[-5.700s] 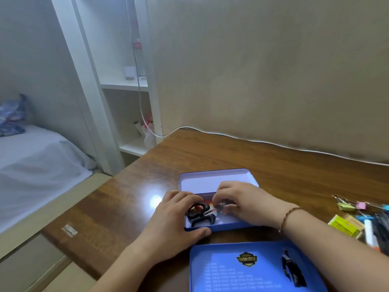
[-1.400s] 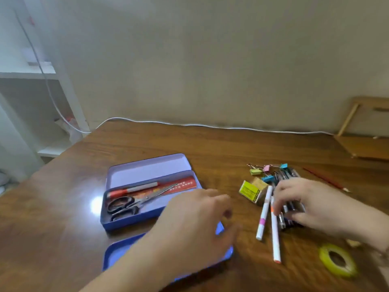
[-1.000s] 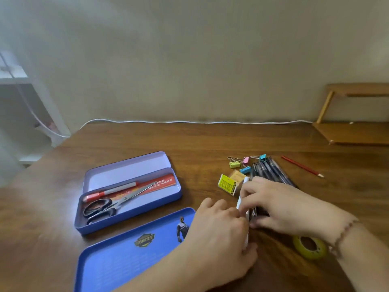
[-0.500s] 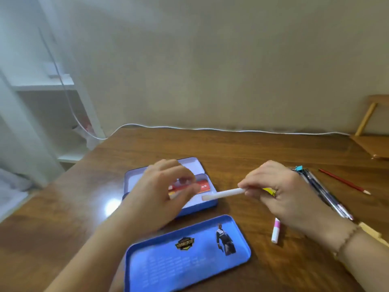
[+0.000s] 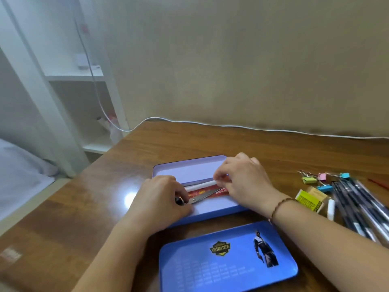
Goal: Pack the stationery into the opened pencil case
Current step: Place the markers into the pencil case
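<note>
At far left a bed with pale bedding sits below a white shelf unit, and a white cable runs from it along the back edge of the brown wooden surface. The open pencil case, a shallow blue tin, lies near the middle of the surface. The left hand rests over its left end, fingers curled down onto the black handles of the scissors; whether it grips them I cannot tell. Inside the case a white marker lies lengthwise above a red ruler, which the scissor blades cross. The right hand, with a beaded bracelet at the wrist, pinches the marker's right end between thumb and fingertips. Nearer the camera the blue lid lies flat, apart from the case. To the right sit coloured binder clips, a yellow eraser box, a second white marker and a bundle of dark pens, blurred.
</note>
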### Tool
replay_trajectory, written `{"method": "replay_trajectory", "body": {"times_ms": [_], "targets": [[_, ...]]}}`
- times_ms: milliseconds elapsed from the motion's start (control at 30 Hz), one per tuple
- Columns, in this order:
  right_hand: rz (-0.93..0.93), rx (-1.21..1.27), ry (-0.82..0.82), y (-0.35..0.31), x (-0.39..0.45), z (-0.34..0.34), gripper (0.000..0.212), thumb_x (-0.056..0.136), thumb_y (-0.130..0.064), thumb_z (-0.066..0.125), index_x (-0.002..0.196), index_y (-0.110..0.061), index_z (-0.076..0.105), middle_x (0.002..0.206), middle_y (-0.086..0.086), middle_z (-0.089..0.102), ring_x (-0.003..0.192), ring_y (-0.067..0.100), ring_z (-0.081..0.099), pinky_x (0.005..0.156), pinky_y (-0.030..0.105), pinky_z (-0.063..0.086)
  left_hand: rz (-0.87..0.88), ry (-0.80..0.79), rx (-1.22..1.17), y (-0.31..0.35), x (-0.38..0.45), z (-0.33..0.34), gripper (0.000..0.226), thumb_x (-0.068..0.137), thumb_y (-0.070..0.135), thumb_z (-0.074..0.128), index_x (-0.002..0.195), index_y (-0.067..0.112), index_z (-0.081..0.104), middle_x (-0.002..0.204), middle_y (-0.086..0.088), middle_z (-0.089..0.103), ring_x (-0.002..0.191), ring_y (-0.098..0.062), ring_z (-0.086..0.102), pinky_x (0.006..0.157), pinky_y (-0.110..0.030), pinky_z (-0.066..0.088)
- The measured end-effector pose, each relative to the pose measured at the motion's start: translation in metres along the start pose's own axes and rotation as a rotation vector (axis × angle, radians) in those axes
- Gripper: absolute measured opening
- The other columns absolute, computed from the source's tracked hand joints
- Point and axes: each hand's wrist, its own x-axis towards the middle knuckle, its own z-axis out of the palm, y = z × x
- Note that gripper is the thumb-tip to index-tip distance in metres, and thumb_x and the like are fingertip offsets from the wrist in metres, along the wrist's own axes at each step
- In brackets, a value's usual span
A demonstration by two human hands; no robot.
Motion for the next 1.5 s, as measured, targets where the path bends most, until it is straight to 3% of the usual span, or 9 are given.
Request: {"method": "replay_trajectory", "body": {"times_ms": [267,467,733,900,1000,1067,1200,1333,1500], "targets": [[-0.023,0.031,-0.022,-0.008,0.002,0.005,0.013,0.086,-0.04,0.064,0.096,-0.035,0.071,0.09,-0.014,0.066,0.097,0.011,0.048,0.088,0.034,0.038,-0.045,0.0,-0.09,-0.004,-0.001,0.0,0.014,0.073,0.046,0.074,0.072,0.032,0.075,0.07,0.013,0.058,0.071,-0.007,0.056,0.065,-0.027,0.049],[-0.033,0.012,-0.024,-0.013,0.002,0.007,0.015,0.085,-0.044,0.065,0.093,-0.035,0.073,0.089,-0.014,0.068,0.094,0.011,0.046,0.085,0.034,0.039,-0.135,0.192,-0.201,-0.008,0.004,0.001,0.007,0.074,0.023,0.079,0.07,0.029,0.077,0.069,0.014,0.063,0.071,-0.004,0.062,0.072,-0.034,0.056],[-0.071,0.032,-0.023,-0.017,0.004,0.008,0.014,0.086,-0.042,0.063,0.093,-0.033,0.072,0.091,-0.014,0.068,0.094,0.011,0.047,0.084,0.034,0.039,-0.15,0.136,-0.15,-0.011,0.006,0.006,0.007,0.073,0.024,0.078,0.072,0.031,0.077,0.072,0.014,0.065,0.074,-0.007,0.062,0.072,-0.035,0.057],[-0.051,0.107,0.13,0.003,-0.011,-0.024,0.01,0.087,-0.036,0.062,0.091,-0.031,0.07,0.089,-0.015,0.068,0.088,0.01,0.051,0.08,0.035,0.043,0.01,0.312,-0.189,-0.003,0.0,0.005,0.008,0.076,0.02,0.079,0.073,0.026,0.074,0.067,0.013,0.057,0.066,-0.007,0.054,0.061,-0.03,0.051],[-0.011,0.162,0.165,0.035,-0.043,-0.058,0.006,0.085,-0.026,0.068,0.088,-0.029,0.072,0.08,-0.02,0.065,0.076,0.001,0.05,0.069,0.022,0.039,0.147,0.363,-0.172,0.018,-0.008,0.001,0.007,0.079,0.021,0.075,0.075,0.025,0.072,0.064,0.016,0.048,0.063,-0.007,0.046,0.057,-0.021,0.038],[0.064,0.223,0.171,0.06,-0.072,-0.078,0.011,0.082,-0.018,0.071,0.083,-0.029,0.073,0.067,-0.025,0.062,0.069,-0.004,0.054,0.063,0.008,0.035,0.258,0.338,-0.093,0.046,-0.014,-0.004,0.007,0.08,0.03,0.067,0.076,0.027,0.071,0.064,0.016,0.047,0.062,-0.008,0.045,0.056,-0.019,0.035],[0.246,0.319,0.135,0.105,-0.115,-0.096,0.029,0.085,-0.005,0.064,0.079,-0.033,0.072,0.077,-0.027,0.069,0.075,-0.01,0.06,0.066,0.004,0.041,0.427,0.166,-0.102,0.124,-0.031,-0.004,0.022,0.081,0.048,0.058,0.073,0.029,0.066,0.067,0.014,0.056,0.064,-0.009,0.05,0.054,-0.022,0.039],[0.313,0.245,0.159,0.123,-0.135,-0.091,0.033,0.085,0.0,0.059,0.083,-0.031,0.073,0.093,-0.01,0.072,0.092,0.008,0.064,0.088,0.029,0.051,0.511,0.07,-0.02,0.189,-0.028,0.028,0.038,0.086,0.058,0.048,0.077,0.024,0.061,0.08,0.008,0.063,0.08,-0.017,0.056,0.067,-0.032,0.042],[0.286,0.142,0.12,0.135,-0.147,-0.086,0.017,0.085,-0.016,0.064,0.091,-0.03,0.072,0.093,-0.013,0.069,0.094,0.011,0.06,0.087,0.035,0.051,0.517,-0.05,0.199,0.218,-0.019,0.053,0.035,0.09,0.05,0.048,0.087,0.019,0.063,0.092,-0.003,0.066,0.09,-0.028,0.058,0.073,-0.038,0.038]]}}
